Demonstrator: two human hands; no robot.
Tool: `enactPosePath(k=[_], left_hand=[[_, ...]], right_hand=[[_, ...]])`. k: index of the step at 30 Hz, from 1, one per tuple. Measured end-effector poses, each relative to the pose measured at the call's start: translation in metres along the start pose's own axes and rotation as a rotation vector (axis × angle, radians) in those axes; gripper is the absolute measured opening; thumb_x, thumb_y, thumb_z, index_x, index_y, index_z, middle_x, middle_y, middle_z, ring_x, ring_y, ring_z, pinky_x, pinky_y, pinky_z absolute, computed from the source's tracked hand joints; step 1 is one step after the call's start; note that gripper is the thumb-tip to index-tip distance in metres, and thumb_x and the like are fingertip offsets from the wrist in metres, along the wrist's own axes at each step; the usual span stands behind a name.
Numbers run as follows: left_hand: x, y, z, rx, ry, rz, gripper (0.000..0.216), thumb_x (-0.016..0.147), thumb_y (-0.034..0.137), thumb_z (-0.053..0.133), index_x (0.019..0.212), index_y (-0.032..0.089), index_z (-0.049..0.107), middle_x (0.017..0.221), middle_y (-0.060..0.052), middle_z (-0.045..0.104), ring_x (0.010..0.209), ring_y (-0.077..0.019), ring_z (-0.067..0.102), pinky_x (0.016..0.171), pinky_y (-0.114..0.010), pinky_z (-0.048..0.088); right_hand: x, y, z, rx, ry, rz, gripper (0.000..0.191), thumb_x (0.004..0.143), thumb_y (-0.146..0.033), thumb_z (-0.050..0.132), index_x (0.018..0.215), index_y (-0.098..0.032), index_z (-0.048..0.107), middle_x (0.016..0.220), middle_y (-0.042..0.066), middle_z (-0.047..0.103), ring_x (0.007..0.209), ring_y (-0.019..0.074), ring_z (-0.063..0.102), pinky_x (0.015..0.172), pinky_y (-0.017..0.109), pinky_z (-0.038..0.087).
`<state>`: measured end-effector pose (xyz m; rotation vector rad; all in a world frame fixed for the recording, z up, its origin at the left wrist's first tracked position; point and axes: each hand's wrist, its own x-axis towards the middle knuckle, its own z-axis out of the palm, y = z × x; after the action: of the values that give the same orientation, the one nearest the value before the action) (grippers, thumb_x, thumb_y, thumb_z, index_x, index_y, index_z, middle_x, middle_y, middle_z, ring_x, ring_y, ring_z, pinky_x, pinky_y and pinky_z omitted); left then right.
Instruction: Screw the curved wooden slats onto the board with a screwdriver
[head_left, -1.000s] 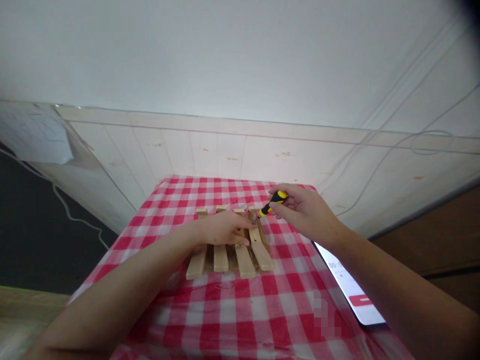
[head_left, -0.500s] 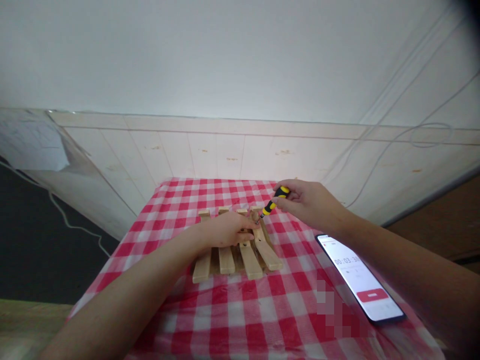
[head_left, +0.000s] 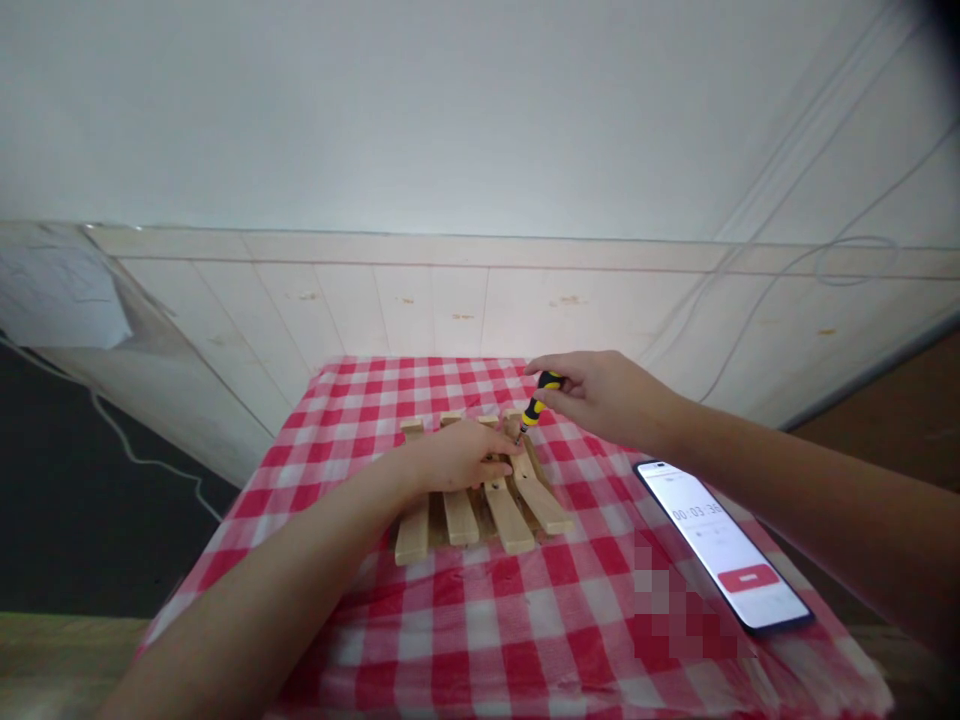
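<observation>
A small slatted wooden piece (head_left: pixel 508 520), made of several pale slats side by side, lies on the table. My left hand (head_left: pixel 461 455) reaches across the slats and grips them, its fingertips by the right-hand slat. In my right hand (head_left: pixel 589 390) is a black and yellow screwdriver (head_left: pixel 534 408), pinched around the handle and tilted. Its metal tip points down at the right-hand slat, close to my left fingertips. Dark holes or screw heads show in the slats; whether a screw sits under the tip is too small to tell.
A red-and-white checked cloth (head_left: pixel 465 640) covers the table. To the right lies a phone (head_left: pixel 720 545) with a running timer, under my right forearm. A white panelled wall (head_left: pixel 420 300) stands behind the table, with thin cables (head_left: pixel 795 270) at the right and paper (head_left: pixel 60 295) at the left.
The screwdriver has become more upright, and my right hand has shifted slightly left. My left hand stays over the slats. The view has moved a little.
</observation>
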<state>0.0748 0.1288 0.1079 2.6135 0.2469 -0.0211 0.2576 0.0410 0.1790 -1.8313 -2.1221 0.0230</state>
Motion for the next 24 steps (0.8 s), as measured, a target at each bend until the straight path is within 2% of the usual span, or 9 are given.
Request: enactPosePath(k=[3, 6, 9, 11, 12, 14, 16, 19, 24], left_hand=[[0.000, 0.001, 0.000, 0.014, 0.017, 0.000, 0.023, 0.088, 0.020, 0.052, 0.104, 0.020, 0.068, 0.099, -0.004, 0.070, 0.087, -0.0170, 0.063, 0.077, -0.025, 0.044], [0.000, 0.004, -0.001, 0.042, 0.018, 0.004, 0.023, 0.089, 0.019, 0.049, 0.102, 0.019, 0.068, 0.101, -0.004, 0.070, 0.088, -0.0164, 0.063, 0.079, -0.026, 0.045], [0.002, 0.006, 0.001, 0.082, 0.045, 0.019, 0.025, 0.091, 0.019, 0.045, 0.101, 0.018, 0.068, 0.105, -0.004, 0.070, 0.091, -0.0164, 0.063, 0.084, -0.027, 0.044], [0.003, 0.005, 0.003, 0.103, 0.063, 0.031, 0.025, 0.091, 0.019, 0.045, 0.101, 0.018, 0.068, 0.106, -0.004, 0.070, 0.096, -0.0173, 0.062, 0.088, -0.028, 0.044], [0.004, 0.004, 0.004, 0.112, 0.067, 0.037, 0.025, 0.091, 0.018, 0.045, 0.100, 0.018, 0.068, 0.106, -0.004, 0.070, 0.097, -0.0177, 0.062, 0.089, -0.028, 0.043], [0.005, 0.002, 0.005, 0.124, 0.066, 0.056, 0.025, 0.091, 0.018, 0.045, 0.097, 0.018, 0.068, 0.104, -0.004, 0.070, 0.098, -0.0178, 0.062, 0.089, -0.028, 0.043], [0.005, 0.002, 0.005, 0.132, 0.058, 0.061, 0.026, 0.092, 0.018, 0.043, 0.096, 0.018, 0.069, 0.104, -0.004, 0.070, 0.096, -0.0172, 0.062, 0.087, -0.027, 0.044], [0.005, 0.002, 0.004, 0.149, 0.045, 0.031, 0.027, 0.092, 0.017, 0.043, 0.097, 0.016, 0.069, 0.105, -0.005, 0.070, 0.096, -0.0176, 0.063, 0.085, -0.028, 0.044], [0.004, 0.005, 0.003, 0.153, 0.049, 0.026, 0.027, 0.092, 0.018, 0.043, 0.099, 0.018, 0.069, 0.106, -0.005, 0.070, 0.098, -0.0182, 0.063, 0.087, -0.028, 0.043]], right_hand=[[0.002, -0.005, -0.004, -0.095, -0.049, -0.061, 0.036, 0.085, -0.026, 0.050, 0.116, -0.016, 0.065, 0.097, 0.009, 0.073, 0.081, 0.0183, 0.066, 0.070, 0.027, 0.046], [0.011, -0.015, -0.013, -0.178, -0.161, -0.141, 0.041, 0.088, -0.022, 0.043, 0.125, -0.014, 0.059, 0.105, 0.013, 0.070, 0.088, 0.0201, 0.065, 0.070, 0.029, 0.044], [0.024, -0.026, -0.021, -0.349, -0.300, -0.130, 0.035, 0.091, -0.031, 0.041, 0.104, -0.013, 0.068, 0.088, 0.013, 0.071, 0.077, 0.0219, 0.065, 0.061, 0.030, 0.040], [0.033, -0.035, -0.024, -0.482, -0.324, -0.044, 0.043, 0.090, -0.045, 0.042, 0.087, -0.013, 0.071, 0.076, 0.014, 0.069, 0.072, 0.0251, 0.063, 0.056, 0.031, 0.037], [0.035, -0.038, -0.023, -0.513, -0.320, -0.006, 0.045, 0.089, -0.049, 0.042, 0.086, -0.013, 0.071, 0.075, 0.014, 0.069, 0.072, 0.0261, 0.063, 0.055, 0.031, 0.035], [0.037, -0.043, -0.021, -0.488, -0.310, 0.006, 0.041, 0.091, -0.044, 0.042, 0.099, -0.015, 0.069, 0.084, 0.014, 0.070, 0.076, 0.0253, 0.063, 0.055, 0.030, 0.034], [0.034, -0.045, -0.018, -0.427, -0.347, -0.076, 0.032, 0.092, -0.032, 0.042, 0.112, -0.018, 0.064, 0.093, 0.012, 0.069, 0.078, 0.0216, 0.063, 0.057, 0.029, 0.034], [0.024, -0.046, -0.018, -0.423, -0.418, -0.183, 0.027, 0.089, -0.018, 0.043, 0.108, -0.017, 0.062, 0.089, 0.010, 0.069, 0.073, 0.0181, 0.061, 0.058, 0.029, 0.032], [0.020, -0.043, -0.023, -0.527, -0.449, -0.051, 0.027, 0.089, -0.019, 0.043, 0.111, -0.018, 0.058, 0.076, 0.008, 0.067, 0.063, 0.0195, 0.059, 0.053, 0.030, 0.027]])
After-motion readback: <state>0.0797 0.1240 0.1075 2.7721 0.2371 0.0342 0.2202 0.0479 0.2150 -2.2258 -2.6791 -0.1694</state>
